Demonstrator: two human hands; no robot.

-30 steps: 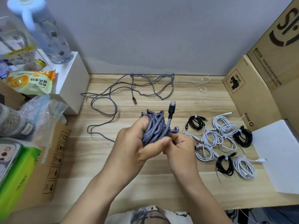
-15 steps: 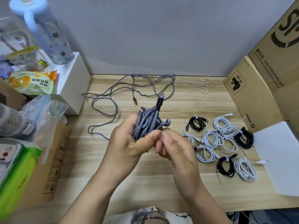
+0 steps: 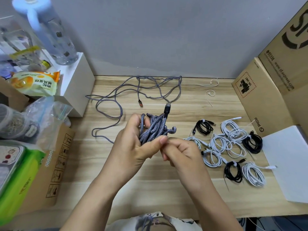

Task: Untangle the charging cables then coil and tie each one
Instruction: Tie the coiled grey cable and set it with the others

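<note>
My left hand [image 3: 133, 147] grips a folded bundle of grey braided cable [image 3: 154, 128] above the wooden desk [image 3: 150, 184]; its black plug [image 3: 167, 108] sticks up from the bundle. My right hand [image 3: 180, 153] is curled beside it, fingertips at the bundle's lower right end; what they pinch is hidden. A second grey braided cable [image 3: 116, 95] lies loose and sprawling at the back of the desk, its red-tipped plug [image 3: 140, 103] free. Several coiled white cables [image 3: 221, 144] and black cables [image 3: 252, 142] lie tied on the right.
Cardboard boxes [image 3: 266, 97] wall the right side, with a white sheet [image 3: 288, 160] in front. Thin white ties [image 3: 210, 93] lie at the back right. On the left stand a white box [image 3: 75, 87], a water bottle [image 3: 50, 32], snack bags and a cardboard box [image 3: 55, 164].
Both hands shifted left with the bundle and tilted it; the black plug has swung from right of centre toward the back. The loose cable on the desk has not moved.
</note>
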